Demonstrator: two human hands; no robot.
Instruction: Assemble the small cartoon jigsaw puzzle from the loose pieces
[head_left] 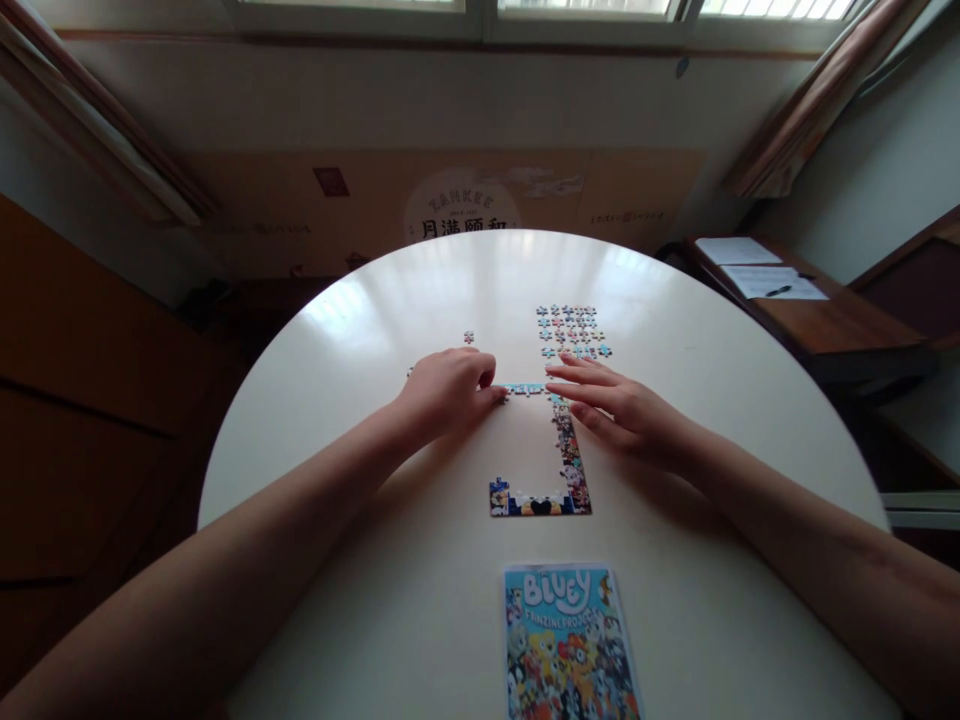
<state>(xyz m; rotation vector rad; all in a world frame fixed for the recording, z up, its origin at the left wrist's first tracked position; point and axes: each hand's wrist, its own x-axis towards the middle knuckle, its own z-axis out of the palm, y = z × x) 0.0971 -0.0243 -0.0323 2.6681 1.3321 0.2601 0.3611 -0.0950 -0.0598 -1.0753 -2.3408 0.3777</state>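
head view first: where does the jigsaw border (571, 460) lie?

– flat on the bench (360, 340). its right side and near edge are joined, and a narrow strip (525, 389) forms the far edge. the left hand (450, 392) has its thumb and curled fingers at that strip's left end; i cannot tell whether it grips anything. the right hand (630, 408) is spread wide, fingertips by the far right corner, with nothing visible in its grasp.

– how would it handle?

– light, i'd guess, each bit stiff like card, but weak at the joints: lifted by one end, it would probably sag and split. the glossy bench looks slippery, so a shove could slide it all.

– where to take hold?

– i'd pinch the loose pieces (568, 324), just beyond the right hand, by opposite edges, and steady the border with flat fingertips.
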